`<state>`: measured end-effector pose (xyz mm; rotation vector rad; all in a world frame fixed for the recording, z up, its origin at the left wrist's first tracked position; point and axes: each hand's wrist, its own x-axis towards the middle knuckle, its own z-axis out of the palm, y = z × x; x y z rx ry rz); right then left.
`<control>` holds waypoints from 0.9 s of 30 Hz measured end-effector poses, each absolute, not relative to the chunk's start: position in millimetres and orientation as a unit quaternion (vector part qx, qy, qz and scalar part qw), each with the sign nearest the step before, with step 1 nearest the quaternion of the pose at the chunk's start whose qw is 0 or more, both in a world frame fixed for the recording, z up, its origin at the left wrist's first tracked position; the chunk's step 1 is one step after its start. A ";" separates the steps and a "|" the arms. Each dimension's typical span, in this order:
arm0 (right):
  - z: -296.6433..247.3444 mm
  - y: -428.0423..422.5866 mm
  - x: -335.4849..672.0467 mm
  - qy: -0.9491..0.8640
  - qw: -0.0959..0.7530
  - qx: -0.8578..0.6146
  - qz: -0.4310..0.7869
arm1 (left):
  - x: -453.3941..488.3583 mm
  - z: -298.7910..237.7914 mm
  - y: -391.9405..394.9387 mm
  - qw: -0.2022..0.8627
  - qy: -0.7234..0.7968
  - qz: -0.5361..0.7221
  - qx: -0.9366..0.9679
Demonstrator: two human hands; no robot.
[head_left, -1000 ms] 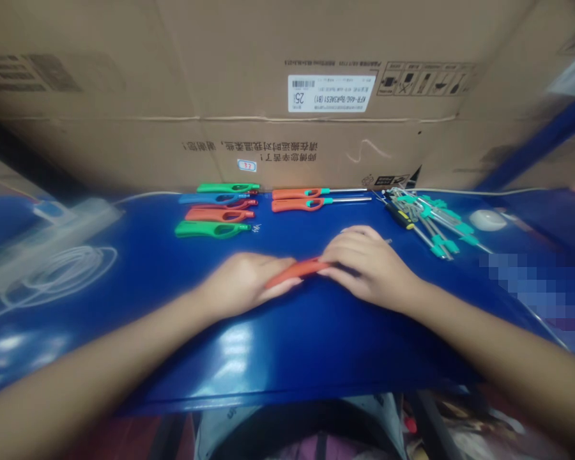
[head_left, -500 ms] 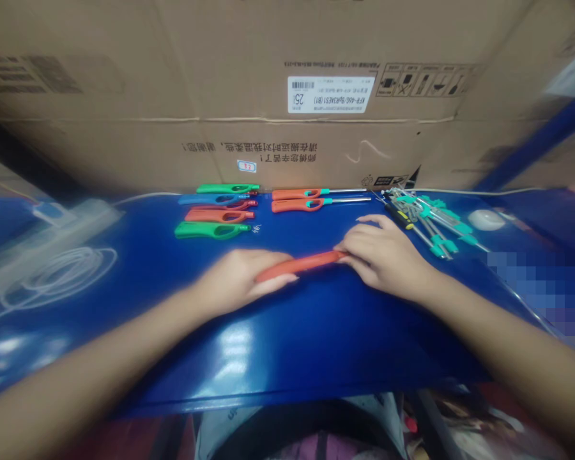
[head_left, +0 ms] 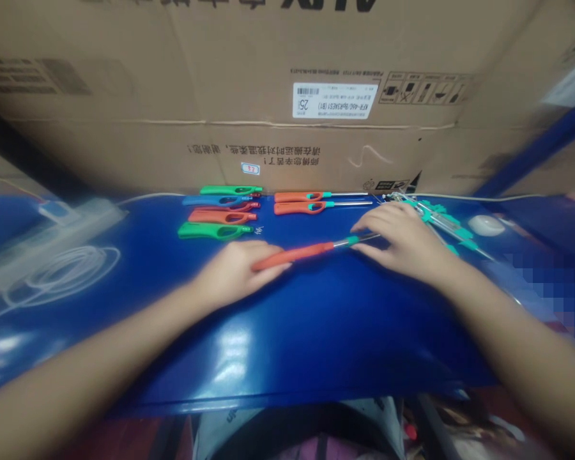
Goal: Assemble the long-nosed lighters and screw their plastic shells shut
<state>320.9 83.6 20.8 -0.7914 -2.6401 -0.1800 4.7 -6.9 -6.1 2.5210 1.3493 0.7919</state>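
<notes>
My left hand [head_left: 239, 271] is closed around the orange-red handle of a long-nosed lighter [head_left: 292, 257], held above the blue table. At the handle's right end is a metal lighter tube [head_left: 341, 243] with a teal piece [head_left: 353, 240] on it; whether the tube sits inside the handle cannot be made out. My right hand [head_left: 397, 236] pinches the tube between thumb and fingers, just right of the teal piece. Behind it lies a pile of metal tubes with teal parts [head_left: 438, 217], partly covered by the hand.
Lighter handles in green [head_left: 211, 230], orange [head_left: 215, 216] and blue [head_left: 211, 200] lie at back left, beside small pale bits [head_left: 259, 230]. Two orange lighters with tubes [head_left: 297, 207] lie at the back centre. A cardboard box [head_left: 220, 83] stands behind; a white cable [head_left: 62, 275] is left.
My right hand has moved right and slightly up, away from the handle's end. The metal tube with its teal piece now shows between them. My left hand still grips the handle.
</notes>
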 end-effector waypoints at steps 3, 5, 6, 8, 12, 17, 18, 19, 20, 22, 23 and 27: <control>21.7 85.0 321.6 -0.944 0.184 -0.267 -0.056 | 5.4 -6.1 -6.8 0.108 0.457 0.287 0.835; 20.8 82.6 318.9 -0.952 0.177 -0.247 -0.039 | 6.2 -5.7 -7.6 0.114 0.451 0.292 0.836; 20.1 80.8 317.1 -0.957 0.170 -0.235 -0.024 | 6.5 -5.5 -8.0 0.114 0.447 0.290 0.839; 18.8 77.2 313.9 -0.964 0.157 -0.216 0.006 | 6.7 -5.3 -8.5 0.108 0.438 0.282 0.847; 18.2 74.2 311.7 -0.968 0.152 -0.200 0.021 | 6.2 -6.0 -8.7 0.094 0.433 0.267 0.856; 16.1 72.9 309.9 -0.971 0.152 -0.187 0.000 | 6.7 -7.2 -10.1 0.088 0.432 0.261 0.859; 14.4 71.6 308.5 -0.972 0.154 -0.176 -0.011 | 6.8 -7.5 -10.6 0.091 0.428 0.262 0.860; 12.3 69.8 306.9 -0.974 0.156 -0.165 -0.024 | 6.9 -7.9 -11.0 0.098 0.424 0.263 0.861; 10.1 67.8 305.1 -0.974 0.162 -0.154 -0.040 | 6.8 -8.4 -11.3 0.109 0.420 0.264 0.861; 5.9 63.6 301.9 -0.971 0.181 -0.139 -0.077 | 6.7 -10.2 -11.5 0.143 0.416 0.270 0.857; 4.3 61.7 300.7 -0.967 0.193 -0.135 -0.095 | 6.8 -11.3 -11.4 0.161 0.418 0.275 0.850; 2.8 56.9 298.4 -0.957 0.220 -0.129 -0.135 | 9.6 -16.6 -10.8 0.221 0.440 0.288 0.822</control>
